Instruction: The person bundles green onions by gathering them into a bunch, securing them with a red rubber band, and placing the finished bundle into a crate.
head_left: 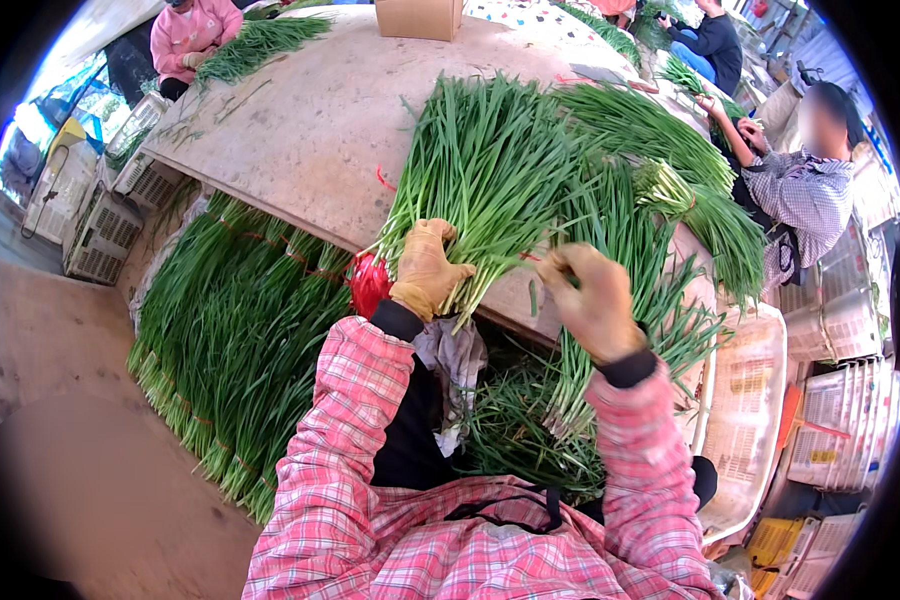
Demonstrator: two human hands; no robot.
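My left hand point(427, 268), in a tan glove, is closed around the pale stem end of a loose bunch of long green chives point(495, 150). The leaves of this bunch fan out away from me over the table. Beside that wrist hangs a bright red bundle point(369, 283), which looks like thin ties. My right hand point(597, 295), also gloved and blurred by motion, is held just right of the stems with its fingers pinched together. What is between those fingers, if anything, I cannot make out. A small red strip point(530, 256) shows near its fingertips.
More chives point(650, 130) lie on the table point(270, 140) at right. Tied bunches point(240, 330) stand packed at lower left, and loose leaves point(520, 430) lie below the table edge. A white plastic crate point(745, 420) stands at right. Other people point(805, 190) work around the table; a cardboard box point(420, 18) sits far back.
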